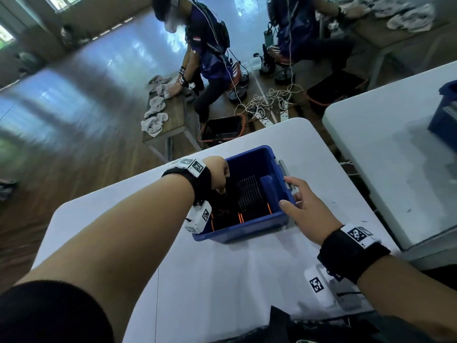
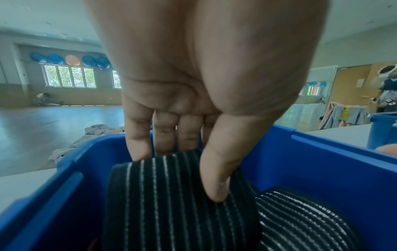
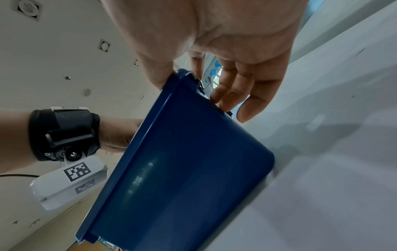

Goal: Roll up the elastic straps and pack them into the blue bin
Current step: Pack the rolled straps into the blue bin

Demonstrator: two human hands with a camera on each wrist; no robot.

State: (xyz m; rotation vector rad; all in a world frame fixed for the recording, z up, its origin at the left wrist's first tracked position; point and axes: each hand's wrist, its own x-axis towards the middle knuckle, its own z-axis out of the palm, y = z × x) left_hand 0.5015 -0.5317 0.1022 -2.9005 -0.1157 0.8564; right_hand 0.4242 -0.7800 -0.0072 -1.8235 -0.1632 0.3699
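The left hand (image 2: pixel 199 95) reaches down into the blue plastic bin (image 1: pixel 252 159), its fingers and thumb pinching the top of a rolled black elastic strap with thin white stripes (image 2: pixel 171 203); the fingers sit behind the roll and the thumb lies across its front face. In the head view this roll is mostly lost in shadow under the hand. Just beside it, toward the right wall of the bin, a second rolled black striped strap (image 2: pixel 300 220) lies inside the bin, touching the first. That makes two rolls that can be counted for certain; orange edging shows low along the near wall in the head view, and whether it belongs to these rolls or to others cannot be told.

The right hand (image 1: pixel 306 206) grasps the bin at its near right corner: the thumb lies over the rim and the fingers reach down the outer wall by the grey latch (image 1: pixel 286 173). From the right wrist view the fingers are only loosely bent against the wall.

The one bin in use stands near the middle of the white bench (image 1: pixel 235 280). A second blue bin (image 1: pixel 445 115), cut off by the frame, stands at the far right edge of a neighbouring white bench (image 1: pixel 385 154).
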